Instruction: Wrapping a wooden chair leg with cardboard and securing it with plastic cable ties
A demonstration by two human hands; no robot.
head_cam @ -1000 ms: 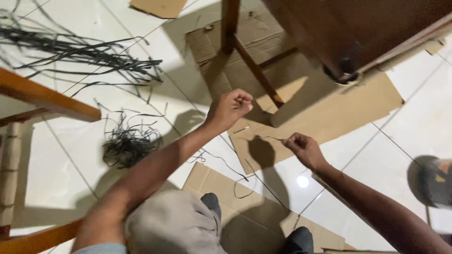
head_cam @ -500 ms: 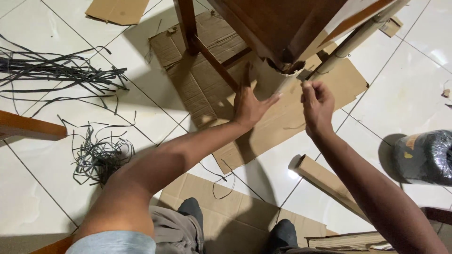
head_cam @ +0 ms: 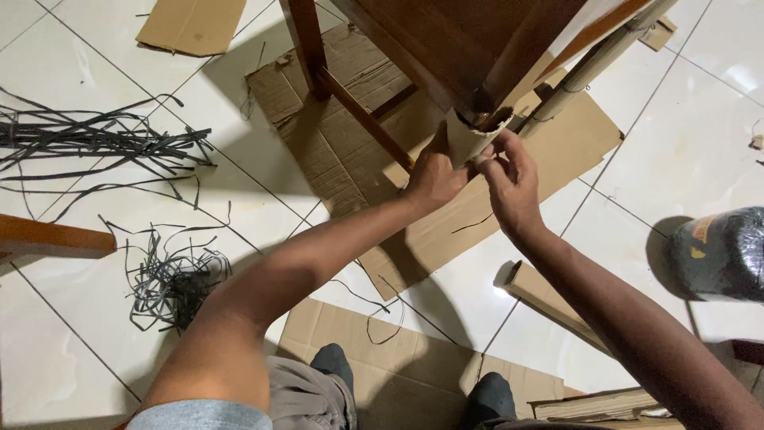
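My left hand (head_cam: 434,177) grips a strip of brown cardboard wrapping (head_cam: 469,137) that hangs off the corner of a dark wooden furniture piece (head_cam: 465,44). My right hand (head_cam: 509,181) is right beside it, fingers pinched on the same wrapping's lower edge. A cardboard-wrapped leg (head_cam: 593,64) runs up to the right behind the hands. Flat cardboard sheets (head_cam: 334,151) lie on the white tiled floor under the furniture.
Black plastic straps (head_cam: 95,143) lie spread at left, with a tangled bundle of straps (head_cam: 171,283) nearer me. A wooden rail (head_cam: 52,239) juts in from the left. A dark roll of wrap (head_cam: 720,255) sits at right; a long cardboard strip (head_cam: 557,306) lies near my knees.
Both hands rose from the floor cardboard to the furniture corner and closed on the wrapping there. The view shifted right and nearer to the furniture.
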